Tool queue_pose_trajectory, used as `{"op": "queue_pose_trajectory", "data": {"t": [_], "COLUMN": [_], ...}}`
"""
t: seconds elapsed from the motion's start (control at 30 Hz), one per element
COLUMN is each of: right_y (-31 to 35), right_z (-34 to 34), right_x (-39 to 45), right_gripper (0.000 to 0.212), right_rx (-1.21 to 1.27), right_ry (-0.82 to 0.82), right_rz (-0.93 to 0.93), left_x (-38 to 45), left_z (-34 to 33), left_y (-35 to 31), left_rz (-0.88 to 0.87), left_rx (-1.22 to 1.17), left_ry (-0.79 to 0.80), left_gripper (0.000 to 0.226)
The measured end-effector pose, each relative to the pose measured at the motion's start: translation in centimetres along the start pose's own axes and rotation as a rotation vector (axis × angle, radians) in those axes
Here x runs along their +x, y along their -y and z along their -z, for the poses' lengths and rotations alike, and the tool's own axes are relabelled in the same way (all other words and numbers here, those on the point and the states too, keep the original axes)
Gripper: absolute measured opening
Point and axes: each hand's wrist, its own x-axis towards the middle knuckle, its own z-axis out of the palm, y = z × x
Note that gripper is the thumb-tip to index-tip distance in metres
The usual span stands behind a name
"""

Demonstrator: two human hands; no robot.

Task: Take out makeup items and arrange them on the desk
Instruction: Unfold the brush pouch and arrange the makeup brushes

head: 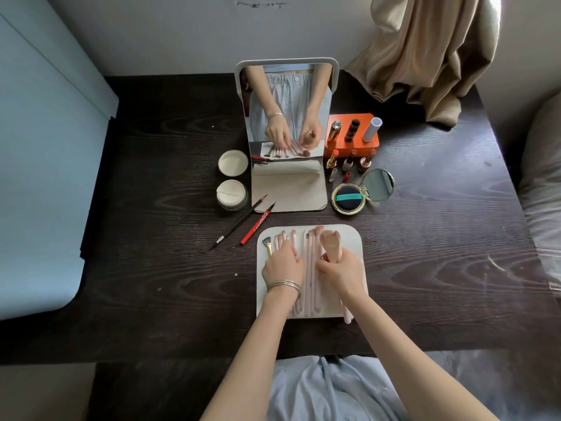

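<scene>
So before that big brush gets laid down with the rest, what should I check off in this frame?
1. Grip on the large brush: ok, the right hand is curled round its handle, bristles pointing away from the person.
2. Left hand steadying the row: ok, its straight fingers rest on the pink brushes.
3. Free spot on the white mat: ok, bare surface shows to the right of the row.
4. Brushes fully on the mat: not ok, one handle end overhangs the near edge.
5. Row evenly spaced: cannot tell, the hands cover much of it.
6. Pencils out of the way: ok, they lie off the mat on the desk.
</scene>
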Motion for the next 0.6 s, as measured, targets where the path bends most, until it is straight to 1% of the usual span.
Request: {"op": "queue_pose_trajectory", "data": {"t": [0.1, 0.3, 0.47, 0.6], "right_y": [-0.5, -0.7, -0.4, -0.2], "right_z": [0.3, 0.4, -0.5, -0.8], "right_x": [-0.1, 0.1, 0.4, 0.6], "right_gripper": [0.013, 0.012, 0.015, 0.015], "right_rx": [0.043, 0.023, -0.018, -0.018], "right_ry": [-0.062, -0.015, 0.038, 0.055], "right_rz": [-0.034, -0.016, -0.001, 0.000], "left_x": [-0.4, -0.3, -0.4, -0.4], "left_z": [-0.5, -1.0, -0.8, -0.7], "left_y": [-0.4, -1.3, -1.3, -1.2], "left_rz": [-0.082, -0.125, -0.076, -0.045], "left_rx": [0.103, 0.159, 0.127, 0.086], "left_ry": [0.033, 0.056, 0.070, 0.059], "left_gripper": [0.022, 0.025, 0.027, 0.036]}}
